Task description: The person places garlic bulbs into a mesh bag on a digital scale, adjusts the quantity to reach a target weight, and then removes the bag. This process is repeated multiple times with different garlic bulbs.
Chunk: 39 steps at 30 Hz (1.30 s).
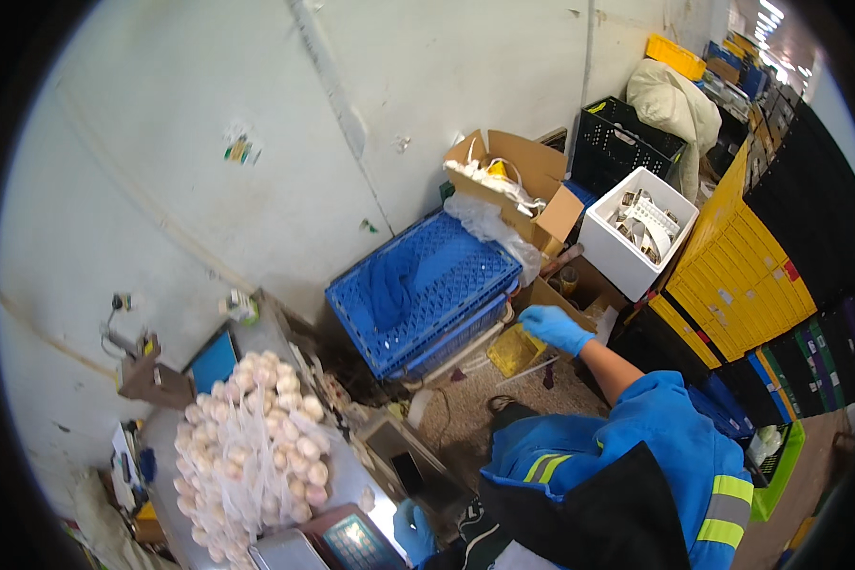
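Note:
My right hand (557, 329), in a blue glove, reaches out over the floor. Its fingers are bent at the top edge of a yellow plastic container (514, 353); whether they grip it cannot be made out. Low in the view, my blue-gloved left hand (415, 531) is at the edge of the metal table (353, 470), beside a digital scale's keypad (360, 543). Its fingers are partly hidden, and no object shows in it. A large heap of garlic bulbs (292, 442) lies on the table, with white netting (246, 459) across it.
A dark phone (407, 474) lies near my left hand. Ahead are a blue crate (463, 274) with blue cloth (388, 285) on top, an open cardboard box (527, 160) and a white foam box (616, 260) holding label rolls. Stacked yellow crates (741, 285) stand at right.

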### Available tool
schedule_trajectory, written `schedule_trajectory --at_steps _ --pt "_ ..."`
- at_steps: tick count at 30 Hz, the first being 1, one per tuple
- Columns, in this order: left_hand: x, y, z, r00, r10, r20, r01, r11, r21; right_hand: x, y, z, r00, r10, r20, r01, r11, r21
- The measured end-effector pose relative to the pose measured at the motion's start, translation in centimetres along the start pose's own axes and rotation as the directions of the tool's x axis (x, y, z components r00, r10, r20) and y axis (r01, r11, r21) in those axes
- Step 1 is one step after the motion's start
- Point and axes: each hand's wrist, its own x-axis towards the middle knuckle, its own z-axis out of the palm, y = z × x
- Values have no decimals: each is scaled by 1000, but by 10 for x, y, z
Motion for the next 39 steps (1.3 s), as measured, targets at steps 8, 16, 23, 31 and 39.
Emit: schedule_trajectory --at_steps 8,16,23,31,39 --pt "79 52 86 960 -114 257 53 971 232 189 80 -123 944 257 -209 -101 825 556" --pt "166 126 229 892 -273 361 134 921 365 490 155 -95 936 -114 -333 93 993 -79" --pt "186 148 263 846 -383 371 205 876 436 580 162 -71 981 43 -190 -76 982 -173" --pt "210 163 268 854 -330 402 149 896 419 572 203 -132 955 203 -214 -8 743 669" --pt "235 193 265 921 -166 352 127 983 133 515 85 -257 840 -90 -535 306 893 331"
